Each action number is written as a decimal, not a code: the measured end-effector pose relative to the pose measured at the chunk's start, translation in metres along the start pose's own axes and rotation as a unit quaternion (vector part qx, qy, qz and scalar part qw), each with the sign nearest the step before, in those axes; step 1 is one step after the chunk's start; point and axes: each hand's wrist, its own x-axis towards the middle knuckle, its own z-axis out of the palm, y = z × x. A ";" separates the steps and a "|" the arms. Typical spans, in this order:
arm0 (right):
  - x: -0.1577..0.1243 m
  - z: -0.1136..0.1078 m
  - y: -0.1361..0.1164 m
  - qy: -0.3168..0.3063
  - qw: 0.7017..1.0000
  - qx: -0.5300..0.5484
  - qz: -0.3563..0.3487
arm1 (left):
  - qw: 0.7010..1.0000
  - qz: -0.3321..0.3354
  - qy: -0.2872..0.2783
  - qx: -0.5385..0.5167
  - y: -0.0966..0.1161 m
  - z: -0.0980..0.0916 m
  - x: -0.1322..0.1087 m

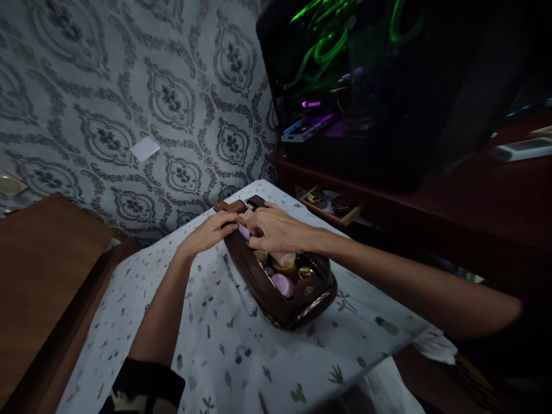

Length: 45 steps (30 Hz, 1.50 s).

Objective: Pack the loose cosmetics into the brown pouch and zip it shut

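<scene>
With our right grip (276, 229) we are dipping bent fingers into the brown bag (249, 269), while our left grip (218, 228) is curling at its left rim beside a lilac piece (244, 231); we are not managing to tell whether either is grasping anything. Toward the bag's near end, a lilac disc (283, 284), a yellow item (285, 266) and a gold-trimmed round piece (306, 273) are lying inside. The bag is resting on the table's white printed cloth (215, 339), and to the right an open drawer (351, 215) is sitting below a dark panel (319, 63) that is glowing green.
</scene>
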 end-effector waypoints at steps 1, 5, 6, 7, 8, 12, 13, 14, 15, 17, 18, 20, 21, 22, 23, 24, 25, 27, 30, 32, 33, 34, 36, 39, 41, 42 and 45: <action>0.000 0.000 0.000 0.000 1.000 0.000 0.000 | 1.000 0.000 -0.004 0.000 -0.002 -0.002 0.001; -0.001 -0.002 0.000 0.000 1.000 0.001 0.003 | 0.999 0.000 -0.047 0.003 -0.004 -0.014 0.006; -0.002 -0.002 0.000 0.001 1.000 0.002 0.001 | 0.998 -0.001 -0.063 0.000 -0.003 -0.017 0.008; -0.002 -0.002 0.000 0.002 1.000 0.003 -0.001 | 0.997 -0.002 -0.079 -0.007 -0.002 -0.019 0.010; -0.002 -0.002 0.001 0.004 1.000 0.005 -0.003 | 0.995 -0.001 -0.094 -0.018 -0.001 -0.021 0.012; -0.001 0.003 0.005 0.033 0.999 0.012 -0.007 | 0.989 0.016 -0.131 -0.059 0.005 -0.021 0.020; -0.001 0.005 0.007 0.039 0.999 0.010 -0.009 | 0.989 0.018 -0.136 -0.057 0.007 -0.020 0.021; 0.000 0.006 0.008 0.042 0.999 0.009 -0.010 | 0.989 0.016 -0.140 -0.050 0.008 -0.020 0.022; 0.000 0.008 0.009 0.042 0.999 0.007 -0.014 | 0.989 0.012 -0.144 -0.041 0.010 -0.019 0.022; 0.000 0.009 0.010 0.041 0.999 0.001 -0.022 | 0.989 0.002 -0.145 -0.029 0.012 -0.018 0.022; 0.000 0.009 0.010 0.044 0.999 -0.003 -0.026 | 0.990 -0.001 -0.141 -0.025 0.013 -0.018 0.021; 0.000 0.009 0.009 0.059 0.998 -0.006 -0.027 | 0.992 -0.005 -0.128 -0.023 0.013 -0.017 0.020; 0.000 0.009 0.009 0.067 0.997 -0.004 -0.025 | 0.992 -0.006 -0.120 -0.024 0.012 -0.016 0.020; 0.000 0.009 0.008 0.074 0.997 0.000 -0.023 | 0.993 -0.007 -0.112 -0.025 0.012 -0.016 0.019; 0.000 0.009 0.008 0.077 0.997 0.003 -0.021 | 0.994 -0.007 -0.105 -0.028 0.011 -0.016 0.019; 0.001 0.009 0.008 0.076 0.997 0.005 -0.020 | 0.995 -0.007 -0.099 -0.033 0.010 -0.015 0.019; 0.001 0.008 0.008 0.074 0.997 0.003 -0.020 | 0.995 -0.006 -0.096 -0.038 0.009 -0.013 0.018; 0.002 0.008 0.007 0.068 0.998 -0.005 -0.017 | 0.996 -0.001 -0.077 -0.044 0.007 -0.008 0.014; 0.002 0.008 0.004 0.071 0.997 -0.015 -0.001 | 0.996 0.002 0.066 -0.063 0.001 0.010 0.003; 0.001 0.008 0.002 0.072 0.997 -0.015 0.001 | 0.968 -0.036 0.225 -0.108 -0.007 0.029 -0.007; 0.001 0.008 0.001 0.069 0.998 -0.014 0.000 | 0.937 -0.075 0.309 -0.143 -0.011 0.040 -0.011; 0.000 0.008 0.000 0.063 0.998 -0.012 -0.002 | 0.905 -0.112 0.369 -0.180 -0.015 0.052 -0.015; 0.000 0.007 -0.002 0.049 0.999 -0.010 -0.003 | 0.875 -0.149 0.412 -0.204 -0.022 0.074 -0.020; 0.001 0.007 -0.004 0.025 0.999 -0.020 0.005 | 0.855 -0.173 0.434 -0.226 -0.025 0.099 -0.016; 0.002 0.006 -0.003 0.011 0.999 -0.030 0.008 | 0.844 -0.179 0.445 -0.238 -0.023 0.109 -0.008; 0.002 0.006 -0.003 0.006 0.999 -0.032 0.009 | 0.841 -0.180 0.450 -0.242 -0.021 0.113 -0.004; 0.003 0.006 -0.001 0.003 0.999 -0.034 0.008 | 0.834 -0.179 0.457 -0.253 -0.017 0.116 0.004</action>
